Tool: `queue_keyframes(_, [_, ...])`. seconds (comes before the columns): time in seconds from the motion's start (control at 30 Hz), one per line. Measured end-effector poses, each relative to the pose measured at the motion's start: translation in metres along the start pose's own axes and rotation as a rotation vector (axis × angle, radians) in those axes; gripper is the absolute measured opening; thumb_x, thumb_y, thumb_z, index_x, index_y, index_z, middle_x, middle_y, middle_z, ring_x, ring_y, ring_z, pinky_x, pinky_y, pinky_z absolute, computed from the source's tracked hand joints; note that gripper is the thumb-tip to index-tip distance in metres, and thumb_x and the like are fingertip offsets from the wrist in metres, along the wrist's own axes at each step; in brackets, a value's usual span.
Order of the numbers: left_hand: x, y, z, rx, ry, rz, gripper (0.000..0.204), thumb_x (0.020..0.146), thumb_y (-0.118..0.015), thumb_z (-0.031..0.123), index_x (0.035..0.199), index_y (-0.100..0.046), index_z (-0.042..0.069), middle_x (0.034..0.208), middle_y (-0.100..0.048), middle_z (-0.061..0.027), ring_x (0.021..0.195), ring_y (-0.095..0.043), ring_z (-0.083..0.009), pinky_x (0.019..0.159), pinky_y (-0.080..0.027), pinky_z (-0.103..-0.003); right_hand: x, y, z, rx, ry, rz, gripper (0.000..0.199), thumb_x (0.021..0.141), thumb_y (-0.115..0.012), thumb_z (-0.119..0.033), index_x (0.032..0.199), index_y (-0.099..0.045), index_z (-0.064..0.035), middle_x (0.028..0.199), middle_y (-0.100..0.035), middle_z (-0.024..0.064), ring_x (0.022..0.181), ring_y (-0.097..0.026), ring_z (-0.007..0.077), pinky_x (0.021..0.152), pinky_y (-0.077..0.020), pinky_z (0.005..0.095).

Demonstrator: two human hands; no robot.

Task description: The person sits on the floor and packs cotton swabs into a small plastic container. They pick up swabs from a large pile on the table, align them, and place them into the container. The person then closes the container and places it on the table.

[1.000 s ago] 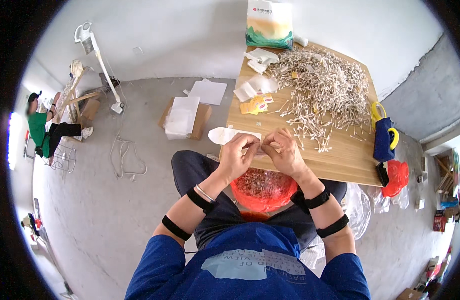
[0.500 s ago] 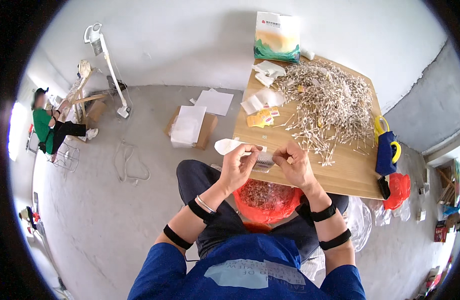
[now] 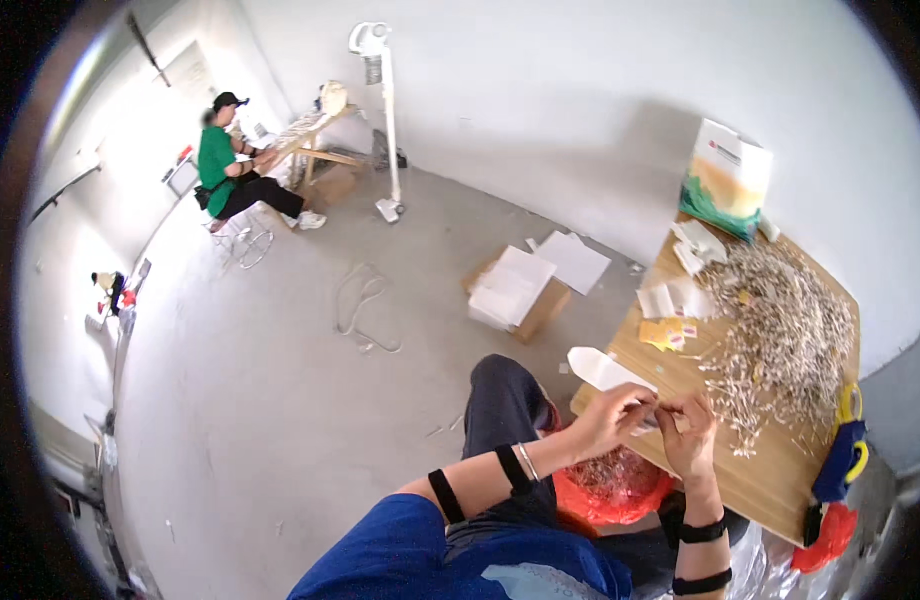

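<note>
Over the near left corner of the wooden table, both my hands are close together with fingertips almost meeting. My left hand is closed in a pinch on a clear plastic packet, most of which the fingers hide. On the same packet, my right hand is also pinched, its fingers curled. A white strip with a pointed end lies beside my left hand at the table edge. Beyond my right hand spreads a large heap of cotton swabs. Below my hands is a red plastic bag with swabs inside.
Yellow packets and white wrappers lie left of the heap. A printed paper bag stands behind. A blue and yellow object hangs at the right edge. White sheets lie on cardboard; a person in green sits far left.
The view has swung left, so the table and my hands appear farther right. My hands stay together at the packet, which shows less between the fingers now.
</note>
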State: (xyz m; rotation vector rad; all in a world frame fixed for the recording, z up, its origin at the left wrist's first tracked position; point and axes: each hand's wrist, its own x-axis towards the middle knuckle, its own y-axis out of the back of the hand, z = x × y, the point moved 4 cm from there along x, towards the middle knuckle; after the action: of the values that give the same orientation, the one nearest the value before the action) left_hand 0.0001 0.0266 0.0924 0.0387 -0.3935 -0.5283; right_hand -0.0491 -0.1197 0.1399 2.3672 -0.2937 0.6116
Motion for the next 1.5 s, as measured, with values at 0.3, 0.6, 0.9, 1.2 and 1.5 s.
queue_keyframes(0.3, [-0.007,-0.003,-0.004,0.146,-0.173,0.098,0.018,0.089,-0.056,-0.004,0.106,-0.051,0.001,0.098,-0.059,-0.0144,0.088,-0.062,-0.03,0.073,-0.051,-0.035,0.0,-0.015,-0.003,0.068,-0.076,-0.094,0.011,0.074,-0.068,0.007,0.081,-0.061,0.0005,0.078,-0.061,0.0138,0.078,-0.059,0.0325,0.067,-0.0461,0.0406])
queue_keyframes(0.6, [-0.006,-0.006,-0.006,0.071,-0.094,0.069,0.015,0.092,-0.054,-0.002,0.106,-0.049,0.001,0.095,-0.058,-0.0145,0.079,-0.061,-0.0253,0.069,-0.049,-0.033,-0.011,-0.002,0.011,0.006,-0.107,-0.067,0.008,0.077,-0.069,0.001,0.08,-0.062,0.0012,0.077,-0.061,0.0152,0.073,-0.059,0.0338,0.066,-0.0457,0.0404])
queue_keyframes(0.9, [0.004,-0.013,-0.001,-0.059,0.118,0.062,0.014,0.099,-0.052,0.011,0.102,-0.055,-0.002,0.093,-0.064,-0.0104,0.085,-0.06,-0.0146,0.074,-0.049,-0.029,-0.017,0.012,0.032,0.035,-0.169,-0.051,0.01,0.075,-0.074,-0.002,0.081,-0.067,-0.0007,0.079,-0.065,0.0158,0.073,-0.063,0.0306,0.067,-0.0494,0.0375])
queue_keyframes(1.2, [0.003,-0.024,-0.018,-0.283,0.265,-0.093,0.018,0.096,-0.058,0.011,0.11,-0.057,0.0,0.116,-0.062,-0.0099,0.105,-0.058,-0.013,0.091,-0.05,-0.029,-0.029,0.011,0.05,0.155,-0.283,-0.073,0.007,0.078,-0.071,-0.003,0.082,-0.066,0.0,0.081,-0.065,0.0136,0.077,-0.063,0.0274,0.071,-0.0494,0.0356])
queue_keyframes(1.5, [0.01,-0.026,-0.022,-0.17,0.187,-0.097,0.012,0.091,-0.062,0.0,0.102,-0.063,-0.004,0.102,-0.067,-0.0099,0.094,-0.063,-0.013,0.085,-0.053,-0.028,-0.017,0.008,0.033,0.022,-0.152,-0.09,0.01,0.077,-0.071,-0.004,0.085,-0.065,-0.0022,0.085,-0.064,0.0105,0.087,-0.058,0.0317,0.077,-0.0471,0.0403])
